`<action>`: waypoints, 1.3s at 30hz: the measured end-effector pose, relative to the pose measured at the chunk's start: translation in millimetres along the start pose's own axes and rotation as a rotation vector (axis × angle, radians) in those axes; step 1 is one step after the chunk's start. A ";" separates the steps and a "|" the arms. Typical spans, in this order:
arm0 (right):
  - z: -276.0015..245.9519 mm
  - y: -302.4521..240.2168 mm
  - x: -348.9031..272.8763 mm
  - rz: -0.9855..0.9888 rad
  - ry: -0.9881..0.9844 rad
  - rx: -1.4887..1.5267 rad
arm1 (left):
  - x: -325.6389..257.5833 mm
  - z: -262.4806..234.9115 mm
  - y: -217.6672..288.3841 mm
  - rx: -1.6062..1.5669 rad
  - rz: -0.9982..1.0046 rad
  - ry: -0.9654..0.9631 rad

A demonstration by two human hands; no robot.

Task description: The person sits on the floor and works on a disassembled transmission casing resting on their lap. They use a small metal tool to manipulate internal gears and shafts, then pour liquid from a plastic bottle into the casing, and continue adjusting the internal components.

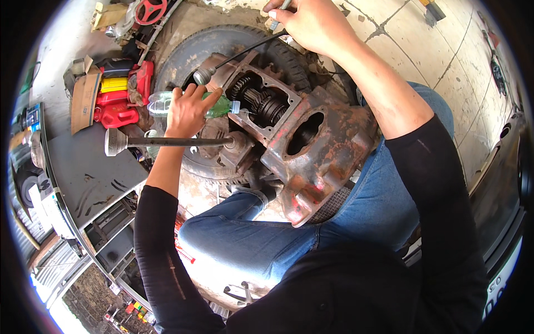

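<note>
My left hand (pixel 188 113) is wrapped around a clear greenish plastic bottle (pixel 222 107), tilted on its side. The bottle's pale-capped end points at the opening of a metal gearbox (pixel 320 158). Inside that opening, several toothed gears (pixel 258 100) show on a shaft. At the top, the fingers of my right hand (pixel 314 23) close round a slim grey metal tool (pixel 280 13) whose kind I cannot make out. Just below that hand ends a dark rod (pixel 245 52) with a round metal end. The casing has a second, ragged oval hole (pixel 305 133) nearer me.
A large tire (pixel 189 53) lies under the gearbox. To the left are red jugs (pixel 119 116), a cardboard piece (pixel 85 103) and a grey metal cabinet (pixel 92 167). A thick metal shaft (pixel 172 142) sticks out left below my left hand. Pale floor tiles (pixel 434 61) spread at upper right.
</note>
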State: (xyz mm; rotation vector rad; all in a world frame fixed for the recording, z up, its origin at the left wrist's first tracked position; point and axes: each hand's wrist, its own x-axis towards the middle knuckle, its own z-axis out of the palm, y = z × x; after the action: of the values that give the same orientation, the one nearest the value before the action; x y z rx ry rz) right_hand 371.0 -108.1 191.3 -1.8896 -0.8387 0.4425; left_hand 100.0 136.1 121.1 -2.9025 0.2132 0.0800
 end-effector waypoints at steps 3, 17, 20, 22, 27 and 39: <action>4.2 2.4 5.6 0.040 0.002 -0.005 | -1.6 11.0 5.2 0.088 -0.130 -0.011; 3.1 2.6 7.5 0.049 -0.008 -0.001 | 3.7 8.8 16.3 0.107 -0.039 0.066; 2.1 0.3 5.9 0.040 0.021 -0.015 | 6.5 12.3 22.2 0.113 -0.085 0.025; 1.7 -0.7 6.2 0.048 0.017 -0.010 | 8.5 12.8 25.9 0.072 -0.062 -0.001; 1.5 -1.0 6.5 0.032 0.009 -0.017 | 9.8 14.6 25.5 0.091 -0.035 0.016; -7.6 -13.3 -3.5 0.057 -0.030 0.051 | 18.4 15.0 23.1 0.031 0.093 0.009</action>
State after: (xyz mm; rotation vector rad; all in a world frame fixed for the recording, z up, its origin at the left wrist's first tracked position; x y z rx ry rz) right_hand 368.5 -111.7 206.4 -1.8677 -0.7872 0.5237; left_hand 114.1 114.8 100.1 -2.8615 0.3486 0.0780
